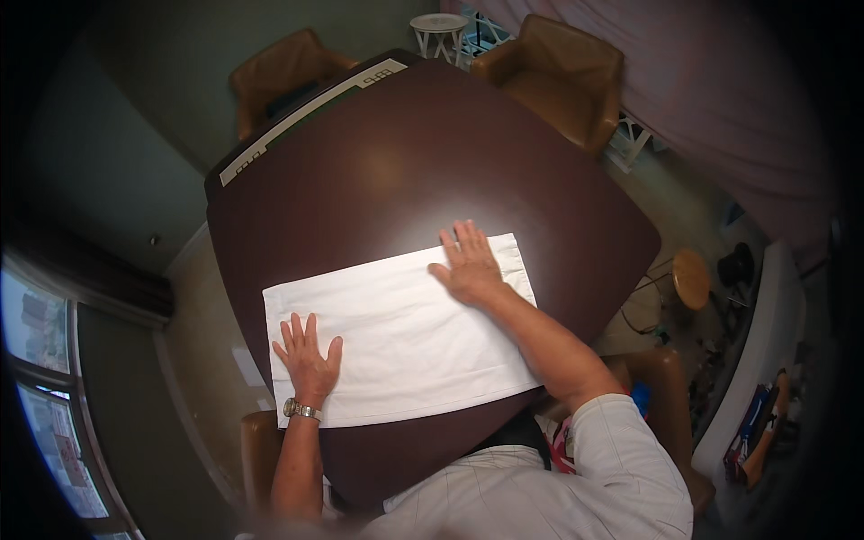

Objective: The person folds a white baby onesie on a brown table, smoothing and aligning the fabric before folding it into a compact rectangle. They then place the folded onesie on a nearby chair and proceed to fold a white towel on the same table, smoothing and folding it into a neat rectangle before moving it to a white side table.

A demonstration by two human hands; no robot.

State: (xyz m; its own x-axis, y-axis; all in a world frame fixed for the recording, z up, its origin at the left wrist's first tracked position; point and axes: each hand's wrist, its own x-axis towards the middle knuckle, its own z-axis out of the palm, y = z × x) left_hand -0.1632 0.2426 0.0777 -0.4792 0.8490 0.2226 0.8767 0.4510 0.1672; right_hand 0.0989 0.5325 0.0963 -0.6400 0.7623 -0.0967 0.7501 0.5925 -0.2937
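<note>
A white rectangular cloth (398,337) lies flat on the dark brown table (378,182), near the edge closest to me, with slight wrinkles and a seam along its border. My left hand (310,361) rests palm down on the cloth's left part, fingers spread, a metal wristwatch (302,410) on that wrist. Palm down too, my right hand (469,264) lies on the upper right part, its longer fingertips reaching past the far edge of the cloth. Neither hand grips anything.
Along the table's far left edge runs a pale strip with a dark pattern (304,121). Brown leather armchairs (553,81) stand beyond the table, with a small white round side table (439,24) between them. A round wooden stool (690,279) is at right.
</note>
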